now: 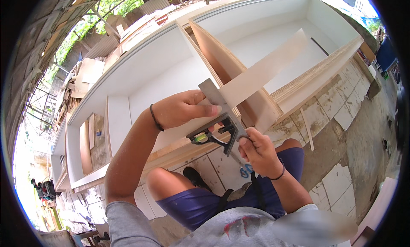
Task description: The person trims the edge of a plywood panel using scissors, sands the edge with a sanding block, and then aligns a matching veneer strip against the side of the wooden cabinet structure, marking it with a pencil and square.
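Note:
A combination square (234, 120) with a grey metal blade and a dark head holding a green level vial is between my two hands. My left hand (184, 108) is closed on the blade's upper part and the near end of a thin pale strip (267, 69), its thumb pressed flat on top. The strip sticks out to the upper right, across the blade, above the cabinet. My right hand (261, 152) pinches the square near the blade's lower end. My left fingers are partly hidden beneath the square.
A large cabinet carcass (273, 99) with white inner faces and bare plywood edges lies in front of me, split by dividers. Blue-handled scissors (246, 171) are by my legs. A narrow wooden stick (306, 129) rests on the tiles at right. Boards (92, 72) are piled beyond the cabinet.

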Motion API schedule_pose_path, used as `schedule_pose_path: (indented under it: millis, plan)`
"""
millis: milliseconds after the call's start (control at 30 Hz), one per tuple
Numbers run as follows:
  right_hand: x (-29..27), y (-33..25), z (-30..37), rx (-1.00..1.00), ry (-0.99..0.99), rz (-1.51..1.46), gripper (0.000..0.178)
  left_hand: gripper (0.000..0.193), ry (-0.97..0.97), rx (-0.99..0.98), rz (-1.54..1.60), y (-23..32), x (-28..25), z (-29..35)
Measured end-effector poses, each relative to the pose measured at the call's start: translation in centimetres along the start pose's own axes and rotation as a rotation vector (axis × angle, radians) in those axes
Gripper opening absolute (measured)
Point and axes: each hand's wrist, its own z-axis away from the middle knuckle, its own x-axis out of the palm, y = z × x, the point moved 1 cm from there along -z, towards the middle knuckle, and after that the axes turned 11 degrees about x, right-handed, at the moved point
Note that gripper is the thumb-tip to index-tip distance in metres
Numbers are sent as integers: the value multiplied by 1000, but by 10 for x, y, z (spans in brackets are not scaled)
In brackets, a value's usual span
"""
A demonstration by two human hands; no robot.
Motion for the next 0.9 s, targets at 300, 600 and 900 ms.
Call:
schedule_pose_path:
  millis: [300, 600, 900]
  plan:
    - [-1, -2, -4, -70, -27, 43, 14, 33, 67, 9, -84, 3, 2, 0]
    - [-1, -6, -4, -75, -40, 78, 13, 27, 38, 12, -77, 10, 0, 3]
    - [0, -5, -5, -63, -62, 30, 14, 29, 46, -58, 8, 10, 0, 2]
